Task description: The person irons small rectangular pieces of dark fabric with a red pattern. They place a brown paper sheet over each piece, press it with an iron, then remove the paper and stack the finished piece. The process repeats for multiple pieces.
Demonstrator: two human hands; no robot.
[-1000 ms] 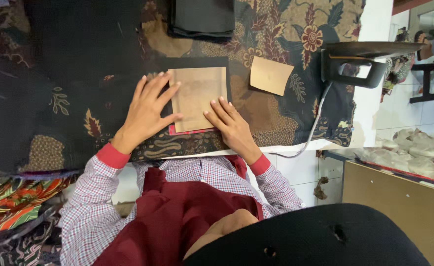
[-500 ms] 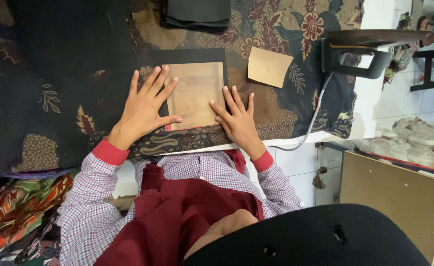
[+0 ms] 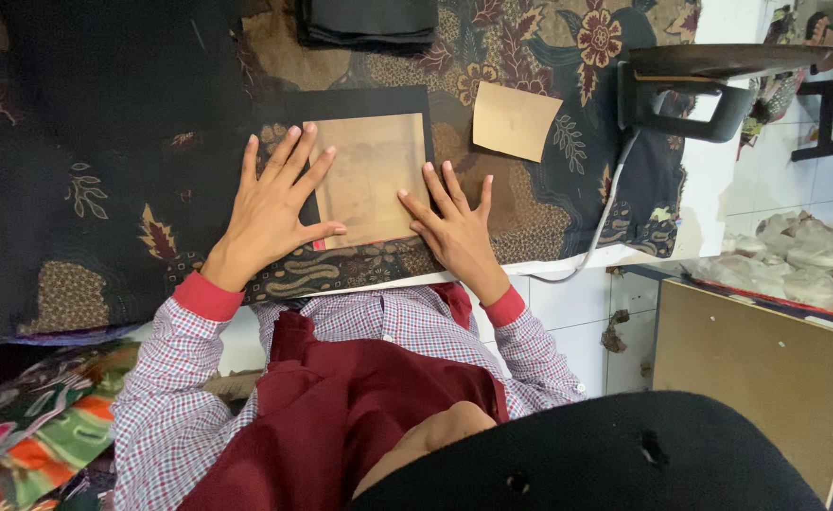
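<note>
Both hands slid a bit farther up vs a sec ago, fingers spread wider now. Left hand [image 3: 274,213] is flat & open, palm down, thumb tip on the near-left edge of the brown paper square [image 3: 374,178], rest of it on the black fabric piece [image 3: 359,99] underneath. Right hand [image 3: 454,227] also flat, fingers fanned, fingertips on the paper's right edge, gripping nothing. Paper sits centred on the counter [image 3: 719,189], over the batik cloth [image 3: 549,218]. Smaller brown paper [image 3: 516,120] just to the right, iron [image 3: 691,90] further right, folded black stack [image 3: 364,24] at the far side.
</note>
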